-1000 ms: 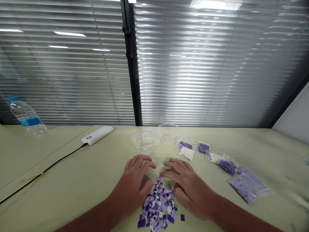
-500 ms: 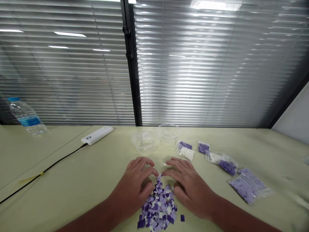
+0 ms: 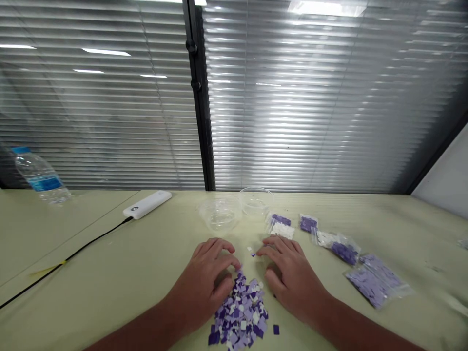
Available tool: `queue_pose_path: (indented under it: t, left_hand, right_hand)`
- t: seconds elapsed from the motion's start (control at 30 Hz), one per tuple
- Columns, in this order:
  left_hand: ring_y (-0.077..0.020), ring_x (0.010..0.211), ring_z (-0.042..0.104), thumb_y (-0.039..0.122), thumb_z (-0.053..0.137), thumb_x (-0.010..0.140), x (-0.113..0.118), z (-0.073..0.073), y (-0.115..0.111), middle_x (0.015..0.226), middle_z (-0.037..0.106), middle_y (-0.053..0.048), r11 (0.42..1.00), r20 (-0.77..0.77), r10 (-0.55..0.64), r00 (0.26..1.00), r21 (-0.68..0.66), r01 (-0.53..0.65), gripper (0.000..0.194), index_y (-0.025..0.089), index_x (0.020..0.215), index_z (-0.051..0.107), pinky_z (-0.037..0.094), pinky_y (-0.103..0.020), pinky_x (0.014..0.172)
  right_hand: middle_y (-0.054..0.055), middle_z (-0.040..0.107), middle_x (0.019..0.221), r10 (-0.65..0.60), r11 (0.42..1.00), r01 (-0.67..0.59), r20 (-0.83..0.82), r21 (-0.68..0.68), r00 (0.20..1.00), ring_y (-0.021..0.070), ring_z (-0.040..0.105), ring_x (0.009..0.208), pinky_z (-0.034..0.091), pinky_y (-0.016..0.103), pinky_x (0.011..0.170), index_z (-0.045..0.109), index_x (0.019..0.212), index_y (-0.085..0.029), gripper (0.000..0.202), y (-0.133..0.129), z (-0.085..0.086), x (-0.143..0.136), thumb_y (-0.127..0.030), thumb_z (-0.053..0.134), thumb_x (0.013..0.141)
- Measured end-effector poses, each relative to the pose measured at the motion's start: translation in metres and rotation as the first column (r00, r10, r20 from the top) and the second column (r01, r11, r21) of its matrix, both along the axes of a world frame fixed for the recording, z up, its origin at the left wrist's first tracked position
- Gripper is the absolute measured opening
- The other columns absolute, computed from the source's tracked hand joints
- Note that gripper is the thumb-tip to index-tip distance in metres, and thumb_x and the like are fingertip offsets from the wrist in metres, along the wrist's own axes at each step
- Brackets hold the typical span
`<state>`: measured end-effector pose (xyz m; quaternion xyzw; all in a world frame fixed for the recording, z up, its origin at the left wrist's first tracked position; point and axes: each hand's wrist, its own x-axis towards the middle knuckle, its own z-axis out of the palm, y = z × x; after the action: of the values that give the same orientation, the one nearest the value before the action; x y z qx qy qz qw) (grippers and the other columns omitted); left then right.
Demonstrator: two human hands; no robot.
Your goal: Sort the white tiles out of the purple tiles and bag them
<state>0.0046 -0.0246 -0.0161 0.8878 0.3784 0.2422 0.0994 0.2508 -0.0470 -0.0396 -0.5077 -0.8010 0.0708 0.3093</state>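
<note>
A heap of small flat tiles in dark purple, lilac and white lies on the table between my forearms. My left hand rests at the heap's upper left, fingers bent and apart, its index fingertip touching or just over the top tiles. Beyond the heap, on the right, is my right hand, its fingers curved and spread with nothing held. Close to its index fingertip lies a small purple piece, with a white piece just behind. One dark purple tile sits apart, right of the heap.
Two clear plastic bowls stand toward the back. Zip bags of white and purple pieces and a lilac bag lie to the right. A white power bank with a black cable and a water bottle are left.
My right hand has shifted right, away from the heap's tip and my left hand. A small purple piece now shows near its index fingertip. My left hand has barely moved.
</note>
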Motion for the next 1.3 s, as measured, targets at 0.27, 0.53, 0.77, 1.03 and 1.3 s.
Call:
queue_pose_path:
  t: [0.27,0.53,0.77,1.03,1.3]
  left_hand:
    - [-0.0292,0.128,0.051,0.01,0.054,0.091,0.001,0.005,-0.003,0.126,0.063,-0.005,0.999,-0.045,-0.036,0.998,-0.042,0.034,0.034,0.029,0.116,0.068,0.043,-0.049,0.107]
    - [-0.0291,0.135,0.047,0.017,0.056,0.098,0.001,0.008,-0.004,0.135,0.06,-0.006,0.996,-0.067,-0.051,0.996,-0.082,0.045,0.035,0.03,0.129,0.062,0.042,-0.049,0.113]
    - [-0.0299,0.138,0.046,0.025,0.054,0.102,0.002,0.01,-0.003,0.142,0.057,-0.004,0.996,-0.138,-0.056,0.989,-0.077,0.045,0.04,0.036,0.14,0.057,0.043,-0.05,0.113]
    - [-0.0305,0.135,0.048,0.023,0.056,0.1,0.002,0.009,-0.003,0.137,0.059,-0.005,0.998,-0.117,-0.035,0.992,-0.058,0.028,0.036,0.034,0.133,0.064,0.045,-0.049,0.111]
    - [-0.0314,0.135,0.048,0.024,0.054,0.098,-0.002,-0.005,0.003,0.137,0.059,-0.007,0.997,-0.101,0.073,0.992,-0.016,-0.075,0.029,0.03,0.125,0.065,0.042,-0.054,0.111]
  right_hand:
    - [0.009,0.061,0.133,-0.042,0.999,0.042,0.022,-0.012,0.999,0.0307,0.052,0.128,0.042,0.051,0.107,0.067,0.124,-0.024,0.05,-0.001,0.001,0.0,-0.006,0.054,0.079]
    - [0.007,0.062,0.131,0.043,0.999,-0.043,-0.002,-0.017,0.999,0.0303,0.05,0.131,0.04,0.051,0.109,0.07,0.12,-0.027,0.051,0.001,-0.003,0.001,-0.004,0.054,0.077]
    - [0.007,0.059,0.138,0.114,0.993,-0.114,-0.008,-0.013,0.993,0.0292,0.047,0.135,0.039,0.048,0.113,0.065,0.13,-0.027,0.059,-0.001,-0.002,0.001,-0.004,0.054,0.076]
    - [0.008,0.06,0.135,0.084,0.996,-0.084,0.015,-0.009,0.996,0.0301,0.047,0.134,0.036,0.051,0.114,0.068,0.123,-0.026,0.051,0.0,-0.003,0.0,-0.006,0.054,0.077]
    - [0.006,0.061,0.134,0.071,0.997,-0.071,0.025,0.01,0.997,0.0289,0.048,0.133,0.035,0.05,0.113,0.069,0.12,-0.028,0.05,0.0,-0.002,0.0,-0.007,0.055,0.077]
